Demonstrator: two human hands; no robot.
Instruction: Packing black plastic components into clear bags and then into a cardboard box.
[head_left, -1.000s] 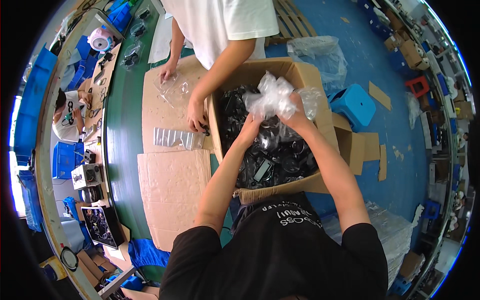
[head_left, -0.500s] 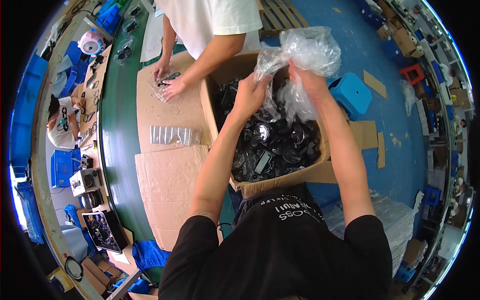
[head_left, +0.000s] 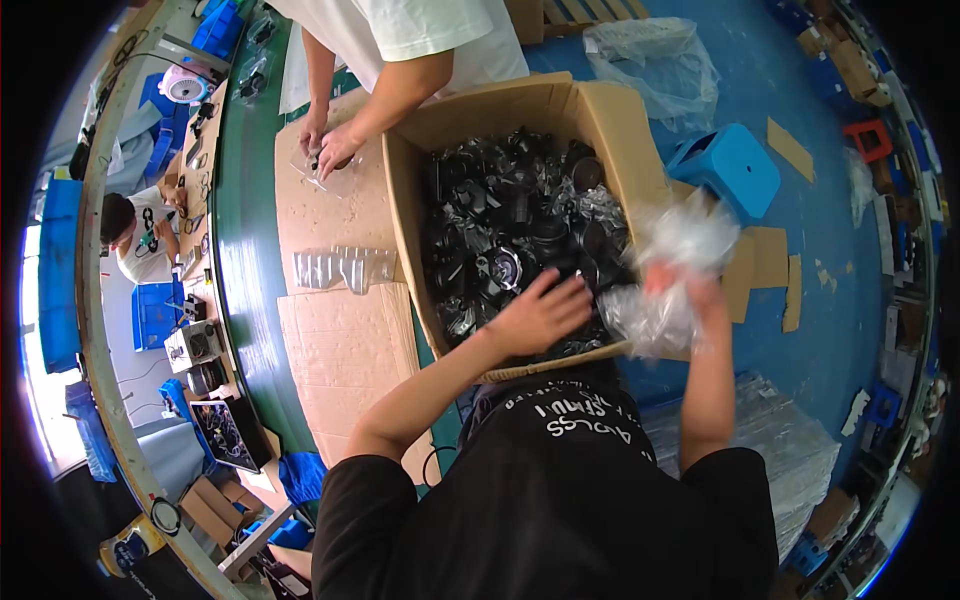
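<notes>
A large cardboard box [head_left: 612, 125] stands in front of me, filled with black parts [head_left: 515, 205], many wrapped in clear film. My left hand [head_left: 545, 315] is spread over the near part of the pile, with nothing in its grasp; whether its fingers touch the parts I cannot tell. At the box's right edge my right hand [head_left: 692, 288] grips a crumpled clear plastic bag [head_left: 690, 235], smeared by motion. The bag's loose plastic hangs on both sides of the hand and covers some of its fingers.
A co-worker's hands [head_left: 335, 148] handle a small clear bag on the cardboard-covered bench [head_left: 345, 345]. Nearby lies a row of clear pouches [head_left: 345, 268]. Right of the box are a blue stool [head_left: 735, 170] and cardboard pieces; another clear bag [head_left: 655, 65] lies on the floor.
My left hand has let go of the plastic and come down over the parts, nearer me. My right hand has carried the plastic right and toward me, off the box's middle.
</notes>
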